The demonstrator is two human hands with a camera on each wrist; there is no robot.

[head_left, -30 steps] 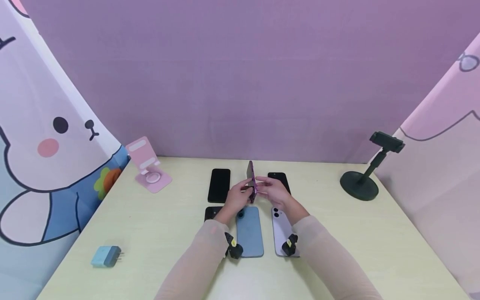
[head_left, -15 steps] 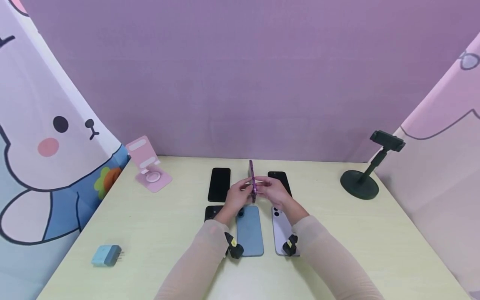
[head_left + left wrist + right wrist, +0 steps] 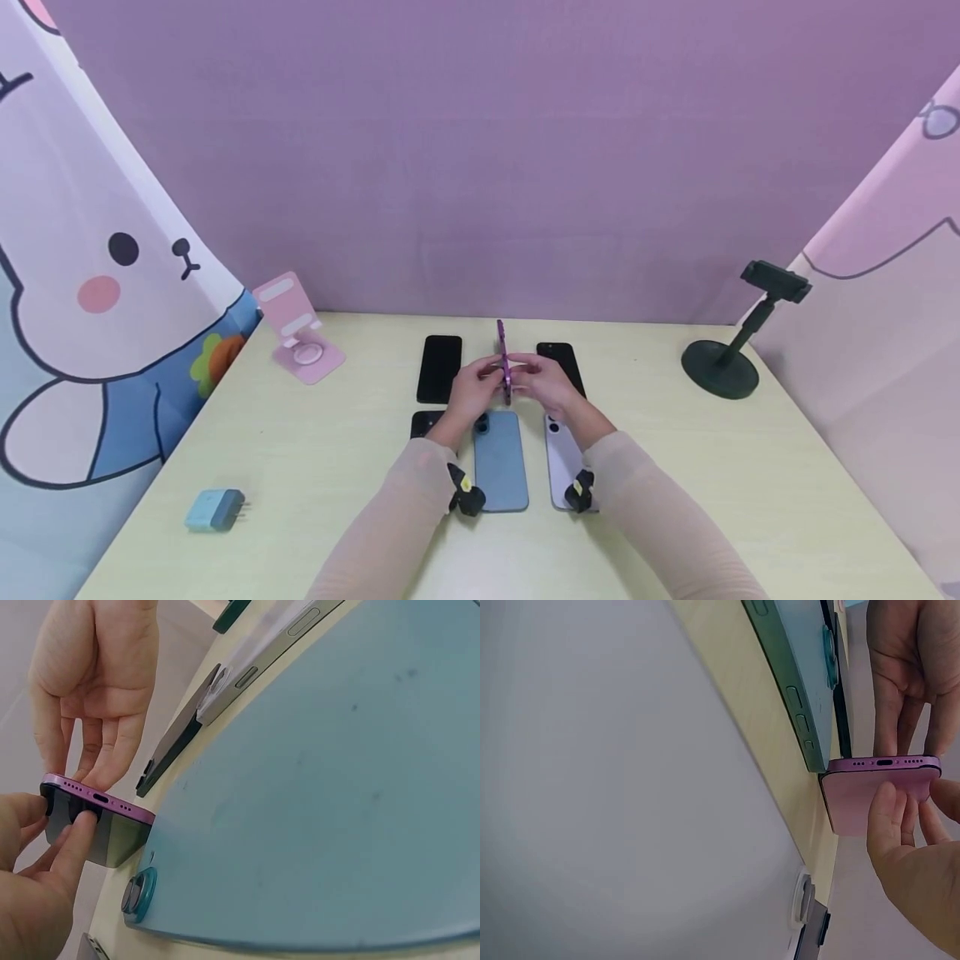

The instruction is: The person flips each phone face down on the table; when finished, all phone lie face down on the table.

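A phone (image 3: 502,342) with a pink-purple frame stands upright on its long edge between both hands, seen nearly edge-on in the head view. My left hand (image 3: 471,392) holds it from the screen side. From the back side my right hand (image 3: 549,385) holds it. In the left wrist view the phone's charging port (image 3: 100,797) faces the camera, and left fingertips touch the dark glass. The phone's pink back (image 3: 859,799) shows in the right wrist view, right fingers against it. A blue phone (image 3: 501,462) lies just in front of the hands.
Around them lie black phones (image 3: 439,369) (image 3: 562,363), a partly hidden dark phone (image 3: 424,423) and a lilac phone (image 3: 562,458) under the right wrist. A pink stand (image 3: 309,358) is at back left, a black stand (image 3: 722,368) at right, a blue charger (image 3: 214,510) at front left.
Over the last second the held phone has turned slightly, so its screen side shows less in the head view. The hands have stayed nearly in place around it.
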